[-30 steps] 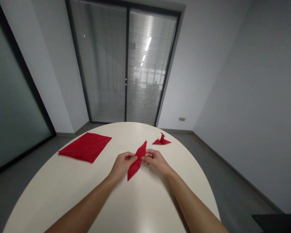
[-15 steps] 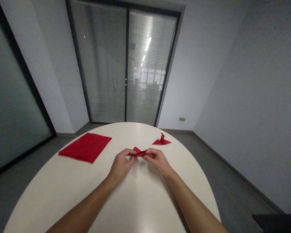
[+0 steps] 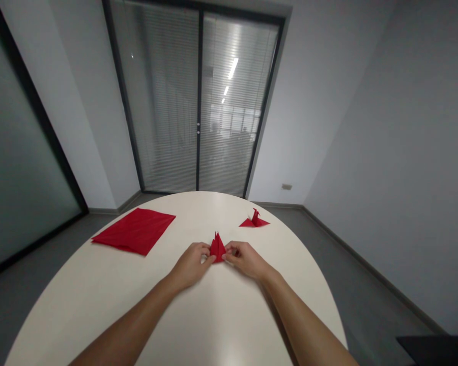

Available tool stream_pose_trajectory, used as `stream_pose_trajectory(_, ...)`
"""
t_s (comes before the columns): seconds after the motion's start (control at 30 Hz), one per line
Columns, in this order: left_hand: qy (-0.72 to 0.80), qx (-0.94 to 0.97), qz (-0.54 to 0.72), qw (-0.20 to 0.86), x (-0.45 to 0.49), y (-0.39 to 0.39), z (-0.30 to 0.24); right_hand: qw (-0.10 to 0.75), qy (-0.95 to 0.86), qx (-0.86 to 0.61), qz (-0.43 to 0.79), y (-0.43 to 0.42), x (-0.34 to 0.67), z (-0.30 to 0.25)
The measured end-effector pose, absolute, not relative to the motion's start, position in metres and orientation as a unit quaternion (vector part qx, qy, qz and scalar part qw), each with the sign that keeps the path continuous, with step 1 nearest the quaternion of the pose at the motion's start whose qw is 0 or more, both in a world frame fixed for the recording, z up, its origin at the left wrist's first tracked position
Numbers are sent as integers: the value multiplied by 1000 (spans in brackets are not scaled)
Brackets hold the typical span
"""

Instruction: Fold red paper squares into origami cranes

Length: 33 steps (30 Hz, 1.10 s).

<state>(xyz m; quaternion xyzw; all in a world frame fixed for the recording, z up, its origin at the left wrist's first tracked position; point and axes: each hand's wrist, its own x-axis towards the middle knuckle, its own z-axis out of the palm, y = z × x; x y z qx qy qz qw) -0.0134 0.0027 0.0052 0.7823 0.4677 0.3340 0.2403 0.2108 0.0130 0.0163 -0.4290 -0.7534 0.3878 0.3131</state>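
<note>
A small folded piece of red paper point(image 3: 218, 248) stands between my hands, its narrow points turned up and away from me. My left hand point(image 3: 194, 262) pinches its lower left edge between thumb and fingers. On the opposite side, my right hand point(image 3: 246, 258) grips the lower right edge the same way. The far side of the fold and some fingertips are hidden. Beyond my right hand, a finished red origami crane point(image 3: 255, 220) rests on the table with its wings spread.
Flat red paper sheets point(image 3: 135, 231) lie on the left of the round white table point(image 3: 198, 325). The table's curved edge runs around the far side and the right. Behind it are a glass door with blinds point(image 3: 175, 112) and grey walls.
The folded paper has turned from lying nearly flat to upright, points up, and come slightly nearer to me. Both hands have moved down a little with it.
</note>
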Motion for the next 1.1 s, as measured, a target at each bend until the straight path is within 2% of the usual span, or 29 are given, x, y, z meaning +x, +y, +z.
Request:
stream_pose_trajectory(0.27, 483, 769, 378, 181, -13, 2, -3, 313, -760, -427, 377, 14, 206, 8)
stream_pose_trajectory(0.63, 490, 791, 339, 142, -10, 0, 4, 323, -756, -469, 324, 10, 191, 12)
stream_pose_trajectory(0.83, 513, 756, 369, 171, -10, 3, -5, 314, -766, -467, 310, 11, 189, 12)
stream_pose_trajectory(1.0, 506, 770, 361, 141, -11, 4, -8, 345, -776, -470, 240, 13, 194, 4)
stream_pose_trajectory(1.1, 480, 802, 337, 116, -11, 2, -3, 314, -817, -436, 209, 12, 196, 5)
